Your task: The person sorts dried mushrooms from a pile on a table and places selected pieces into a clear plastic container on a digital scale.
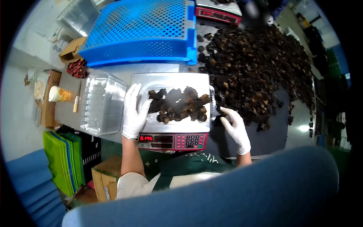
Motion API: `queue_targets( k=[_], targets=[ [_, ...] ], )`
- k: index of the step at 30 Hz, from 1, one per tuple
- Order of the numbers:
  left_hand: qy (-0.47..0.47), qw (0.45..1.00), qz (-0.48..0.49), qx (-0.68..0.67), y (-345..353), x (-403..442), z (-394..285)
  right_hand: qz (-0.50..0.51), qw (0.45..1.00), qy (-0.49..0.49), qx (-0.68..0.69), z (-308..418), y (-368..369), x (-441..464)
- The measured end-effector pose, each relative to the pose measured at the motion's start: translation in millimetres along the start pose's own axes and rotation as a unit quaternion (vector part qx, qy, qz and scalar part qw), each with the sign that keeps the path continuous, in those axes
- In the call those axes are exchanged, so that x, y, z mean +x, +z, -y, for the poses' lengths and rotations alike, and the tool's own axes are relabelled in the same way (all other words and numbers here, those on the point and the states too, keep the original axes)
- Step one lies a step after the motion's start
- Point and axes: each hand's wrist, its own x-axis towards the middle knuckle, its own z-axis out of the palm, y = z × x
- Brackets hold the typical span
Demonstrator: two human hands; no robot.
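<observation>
Left hand: gloved in white, the left hand sits at the left side of the clear tray, thumb and fingers spread apart, not clenched.
Right hand: also gloved, the right hand is just beside the tray's right edge, fingers bent and thumb a bit apart; can't tell if it's pinching anything.
Dark pieces: a crinkly bunch of dark pieces lies in the tray, middle part blurry.
Scale: the red and silver scale is under the tray, display lit red.
Big pile: a huge dark pile covers the surface beyond the right hand.
Left side: another clear container, then a paper cup farther out.
Up top: an upturned-looking blue crate, plus a second scale.
</observation>
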Motion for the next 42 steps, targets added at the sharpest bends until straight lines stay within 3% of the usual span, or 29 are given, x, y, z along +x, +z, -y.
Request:
queue_targets(
  k=[7,9,11,13,17,18,19,21,22,23,26,27,29,30,31,34,36,41,42],
  targets=[
    [0.015,0.999,0.038,0.008,14,2,-9,-0.032,0.999,-0.012,-0.021,-6,-6,-1],
    [0.011,0.999,0.034,0.038,8,-2,-2,0.009,0.98,0.088,0.176,-8,-2,7],
    [-0.016,0.998,0.018,0.066,-1,-10,0,0.022,0.953,0.14,0.267,-12,0,25],
    [-0.087,0.996,0.03,0.024,-8,-24,16,-0.013,0.963,0.085,0.254,-9,8,48],
    [-0.132,0.984,0.107,0.053,-15,-46,13,-0.027,0.949,0.108,0.296,11,30,99],
    [-0.132,0.984,0.116,0.022,-12,-50,13,-0.026,0.961,0.074,0.265,-10,46,112],
    [-0.135,0.984,0.114,0.024,-9,-51,11,-0.012,0.955,0.107,0.276,-12,50,121],
    [-0.144,0.984,0.102,0.019,-6,-53,11,-0.116,0.988,0.011,0.1,-17,56,127],
    [-0.158,0.981,0.113,-0.004,-7,-52,8,-0.197,0.974,-0.093,-0.058,6,45,125],
    [-0.162,0.981,0.106,-0.005,-7,-51,10,-0.201,0.97,-0.116,-0.071,29,35,120],
    [-0.047,0.999,0.004,-0.017,-3,-46,8,-0.037,0.982,-0.185,0.009,58,26,109],
    [-0.049,0.999,0.002,-0.02,0,-41,5,-0.015,0.967,-0.232,-0.108,66,26,106],
    [0.018,0.998,-0.02,-0.057,5,-27,-6,-0.003,0.949,-0.254,-0.186,67,36,99],
    [-0.008,0.988,-0.011,-0.154,11,-22,-19,0.03,0.958,-0.224,-0.176,61,41,98],
    [-0.047,0.994,0.039,-0.094,9,-17,-32,0.038,0.965,-0.214,-0.145,57,45,98],
    [-0.04,0.982,0.095,-0.159,28,-8,-53,0.044,0.966,-0.232,-0.11,65,40,93],
    [-0.037,0.973,0.116,-0.198,41,-6,-61,-0.032,0.96,-0.279,-0.011,70,37,85],
    [-0.044,0.954,0.164,-0.245,59,-2,-74,-0.1,0.931,-0.339,0.089,72,43,65],
    [-0.11,0.911,0.196,-0.346,62,-3,-73,-0.11,0.925,-0.349,0.1,73,44,63]
  ],
)
